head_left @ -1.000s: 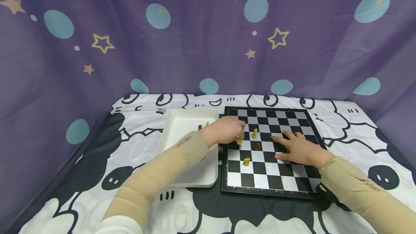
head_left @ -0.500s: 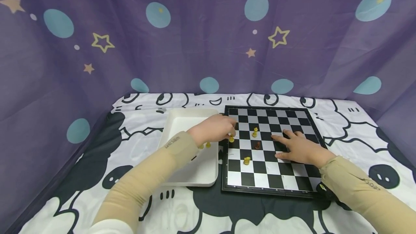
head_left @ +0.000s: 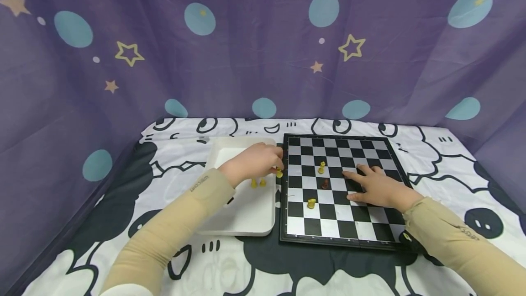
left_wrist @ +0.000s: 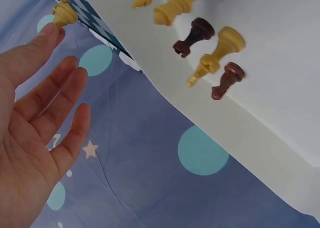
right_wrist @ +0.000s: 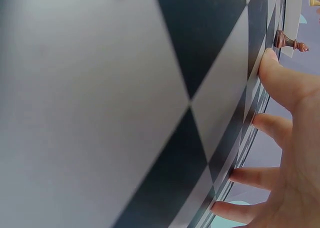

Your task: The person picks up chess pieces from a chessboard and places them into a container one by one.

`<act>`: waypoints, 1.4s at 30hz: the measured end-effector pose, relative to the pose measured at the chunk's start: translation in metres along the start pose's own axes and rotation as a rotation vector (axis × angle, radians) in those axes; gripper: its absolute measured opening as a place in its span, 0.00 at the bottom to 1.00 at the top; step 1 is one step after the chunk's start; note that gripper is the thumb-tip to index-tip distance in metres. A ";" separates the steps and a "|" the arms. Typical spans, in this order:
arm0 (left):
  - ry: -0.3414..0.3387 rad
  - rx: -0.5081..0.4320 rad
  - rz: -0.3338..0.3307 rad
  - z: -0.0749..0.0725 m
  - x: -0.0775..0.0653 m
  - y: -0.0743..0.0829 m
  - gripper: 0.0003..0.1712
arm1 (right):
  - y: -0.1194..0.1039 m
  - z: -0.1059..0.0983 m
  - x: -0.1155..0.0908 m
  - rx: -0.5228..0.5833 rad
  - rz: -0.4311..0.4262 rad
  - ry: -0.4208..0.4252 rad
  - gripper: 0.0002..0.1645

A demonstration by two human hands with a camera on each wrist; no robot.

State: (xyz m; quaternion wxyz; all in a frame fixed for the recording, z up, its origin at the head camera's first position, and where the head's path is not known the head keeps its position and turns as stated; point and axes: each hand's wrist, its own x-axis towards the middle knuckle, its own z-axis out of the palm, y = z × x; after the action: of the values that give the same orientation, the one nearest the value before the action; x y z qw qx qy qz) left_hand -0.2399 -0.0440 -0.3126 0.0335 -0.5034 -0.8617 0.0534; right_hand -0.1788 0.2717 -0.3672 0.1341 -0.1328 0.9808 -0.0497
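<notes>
My left hand [head_left: 252, 161] pinches a yellow chess piece [head_left: 279, 173] between thumb and index finger, over the right rim of a white tray [head_left: 252, 220]. In the left wrist view the held piece [left_wrist: 65, 16] shows its wide base, and the other fingers hang loose. My right hand [head_left: 376, 188] rests with spread fingers on the chessboard [head_left: 347, 214]. On the board's left half stand a tall yellow piece [head_left: 321, 168], a dark brown piece [head_left: 325, 184] and a yellow knight [head_left: 311, 203].
Inside the tray are several yellow and brown pieces, among them a yellow piece [left_wrist: 220, 52] and a brown piece [left_wrist: 230, 80] in the left wrist view. A patterned cloth [head_left: 222, 268] covers the table. Behind it hangs a purple curtain [head_left: 255, 67].
My left hand has moved left with the yellow piece, from the board's left squares to the tray's right rim. The right hand has stayed in place.
</notes>
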 end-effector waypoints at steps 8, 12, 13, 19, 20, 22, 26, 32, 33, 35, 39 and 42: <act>0.038 -0.008 -0.018 -0.001 -0.014 -0.010 0.05 | 0.000 0.000 -0.001 -0.006 -0.007 0.010 0.49; 0.041 0.012 -0.042 0.000 -0.024 -0.018 0.04 | -0.001 0.000 -0.001 -0.004 -0.014 0.009 0.49; 0.045 0.016 -0.047 0.001 -0.027 -0.020 0.04 | 0.000 0.000 0.000 -0.003 -0.013 0.008 0.49; 0.067 0.016 -0.081 0.007 -0.039 -0.034 0.04 | 0.001 0.000 0.000 -0.005 -0.010 0.006 0.49; 0.067 0.018 -0.086 0.008 -0.041 -0.036 0.05 | 0.001 0.000 0.000 -0.007 -0.010 0.005 0.50; 0.066 0.018 -0.098 0.009 -0.044 -0.039 0.05 | 0.001 0.001 0.001 -0.008 -0.009 0.003 0.50; 0.054 0.000 -0.132 0.010 -0.048 -0.046 0.07 | -0.001 0.001 0.001 -0.014 -0.007 0.000 0.49; 0.028 0.006 -0.161 0.013 -0.050 -0.058 0.07 | -0.001 0.000 0.001 -0.014 -0.002 -0.002 0.49; 0.021 0.008 -0.163 0.013 -0.050 -0.060 0.06 | 0.000 0.000 0.001 -0.012 0.000 -0.002 0.49; 0.008 0.005 -0.172 0.014 -0.048 -0.063 0.06 | 0.000 0.001 0.001 -0.012 0.001 -0.002 0.50; -0.030 -0.006 -0.205 0.015 -0.045 -0.067 0.07 | 0.000 0.002 0.001 -0.012 0.001 -0.002 0.50; -0.047 -0.008 -0.214 0.018 -0.041 -0.069 0.06 | -0.001 0.002 0.001 -0.013 0.004 -0.002 0.49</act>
State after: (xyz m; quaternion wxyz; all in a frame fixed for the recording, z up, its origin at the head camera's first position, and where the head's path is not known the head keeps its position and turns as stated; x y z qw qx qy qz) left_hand -0.2810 -0.1148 -0.3215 0.0168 -0.4073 -0.9113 0.0579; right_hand -0.1786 0.2705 -0.3691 0.1344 -0.1317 0.9812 -0.0431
